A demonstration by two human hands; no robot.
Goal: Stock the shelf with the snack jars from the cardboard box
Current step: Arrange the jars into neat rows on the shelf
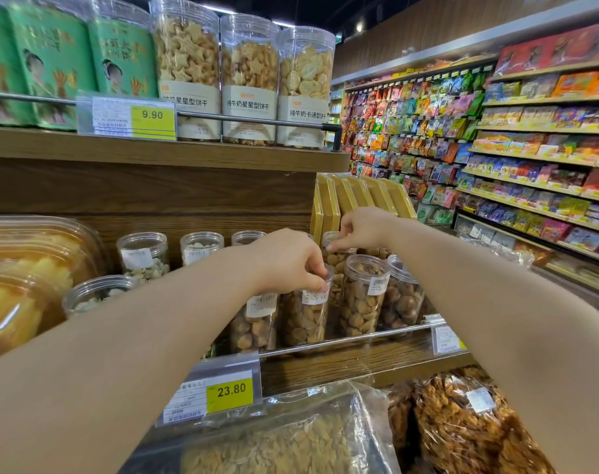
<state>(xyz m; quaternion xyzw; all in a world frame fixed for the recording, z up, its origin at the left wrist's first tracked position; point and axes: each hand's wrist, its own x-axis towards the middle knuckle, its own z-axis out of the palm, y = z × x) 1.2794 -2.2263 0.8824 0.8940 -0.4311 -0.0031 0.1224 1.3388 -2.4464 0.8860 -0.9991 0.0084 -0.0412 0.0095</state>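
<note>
Our left hand (288,261) grips the lid of an upright nut jar (305,313) directly below its fingertips. Our right hand (361,229) pinches the rear jar (335,258), apparently by its rim, just behind.

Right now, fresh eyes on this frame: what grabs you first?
Two bare forearms reach in from the bottom corners to mid-shelf: the left hand grips the lid of a front-row nut jar, the right hand holds a jar in the row behind. Yellow price tags pop next: 23.80 on the rail below the jars, 9.90 on the upper shelf.
</note>
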